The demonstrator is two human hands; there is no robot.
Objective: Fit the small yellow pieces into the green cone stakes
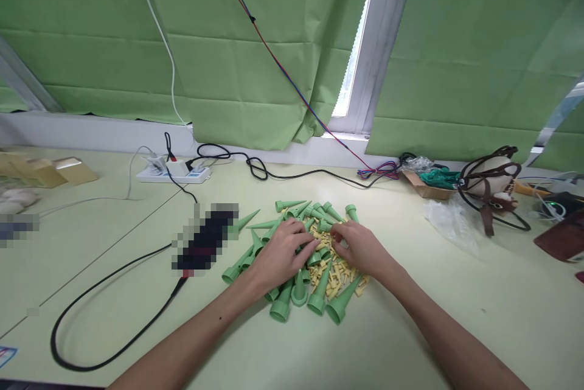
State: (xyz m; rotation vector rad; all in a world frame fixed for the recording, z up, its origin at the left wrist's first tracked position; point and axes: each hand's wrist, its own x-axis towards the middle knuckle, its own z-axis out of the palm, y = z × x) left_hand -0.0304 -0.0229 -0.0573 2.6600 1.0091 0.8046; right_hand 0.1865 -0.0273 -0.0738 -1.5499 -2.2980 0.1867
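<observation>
With left hand [283, 251] and right hand [358, 245] half-curled, working among green cones [321, 294] and yellow pieces [336, 278], heaped on table [483, 274]; grip on any piece cannot be determined. Noted beyond: power strip [148, 176], black cable [314, 173].

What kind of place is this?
Maybe a small workroom, though I can't be sure: cone-shaped green plastic parts and little yellow plastic pieces are heaped on a smooth, pale table, with a long white power strip farther back.
</observation>
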